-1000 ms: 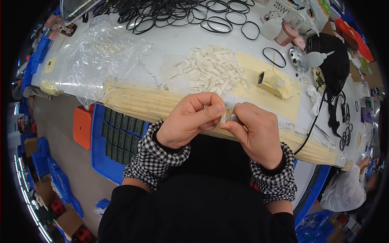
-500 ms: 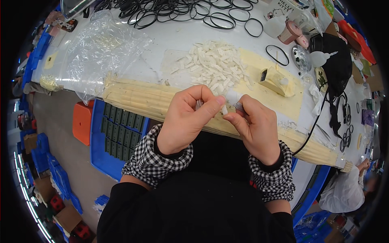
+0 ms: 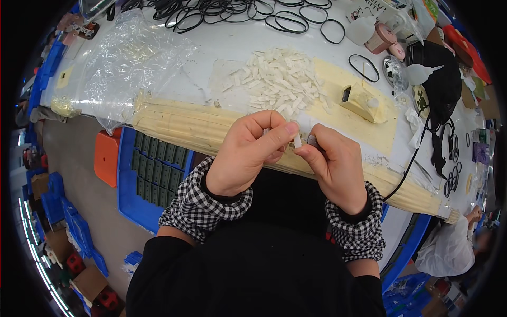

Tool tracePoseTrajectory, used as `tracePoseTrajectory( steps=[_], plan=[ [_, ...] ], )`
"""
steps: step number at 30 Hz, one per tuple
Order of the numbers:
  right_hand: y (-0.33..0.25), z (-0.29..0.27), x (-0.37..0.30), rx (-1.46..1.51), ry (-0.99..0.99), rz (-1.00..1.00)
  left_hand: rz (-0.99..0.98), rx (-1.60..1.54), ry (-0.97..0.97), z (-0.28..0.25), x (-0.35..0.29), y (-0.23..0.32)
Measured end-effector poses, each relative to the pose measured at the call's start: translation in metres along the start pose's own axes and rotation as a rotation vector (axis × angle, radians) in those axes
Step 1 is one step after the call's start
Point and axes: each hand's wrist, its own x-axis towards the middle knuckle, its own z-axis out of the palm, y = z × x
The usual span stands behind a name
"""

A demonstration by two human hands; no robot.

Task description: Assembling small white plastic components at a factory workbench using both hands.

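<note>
Worktop (image 3: 206,50) is the biggest thing here, white, w/ a padded, beige-taped front edge (image 3: 185,119). On its L side, a crumpled clear plastic bag (image 3: 142,58). Far side: heap of thin black loops (image 3: 211,11). Mid-worktop, nearer the person: loose pile of white strips (image 3: 285,79), overlapping every which way, partly on a yellowish sheet (image 3: 383,134).

Both hands are up at the front edge, just this side of the pile. L hand (image 3: 243,150): grip closed, thumb + index pinching one white strip (image 3: 297,141) by its upper end; lower end pokes out toward the R hand. R hand (image 3: 338,166): fingers curled, thumb tip at or just beside the strip's lower end; can't tell if touching. Smth greyish shows by the R index; can't tell what, or whether that grip is closed on it.

Handling (my guess): strip is v. light, thin, prob. bendy rather than rigid, may crease or tear if twisted. Doesn't look slick, but tiny, so easy to drop. Best hold: fingertip pinch on the flat faces near one end, light pressure, other end free for the 2nd hand.
</note>
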Motion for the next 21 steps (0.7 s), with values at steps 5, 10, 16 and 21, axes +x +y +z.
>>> tracePoseTrajectory(
  steps=[5, 10, 16, 21],
  plan=[
    [0.000, 0.000, 0.001, 0.017, 0.002, -0.006, -0.005, -0.033, -0.003, 0.001, 0.000, 0.000],
    [0.000, -0.002, 0.001, 0.015, 0.012, 0.049, 0.155, 0.061, 0.010, 0.001, 0.000, -0.008],
    [0.009, -0.005, 0.003, -0.083, 0.186, 0.026, 0.144, -0.350, -0.223, -0.007, 0.011, -0.015],
    [0.010, -0.003, 0.000, -0.291, 0.172, 0.056, 0.086, -0.533, -0.411, -0.010, 0.016, -0.014]
  ],
)
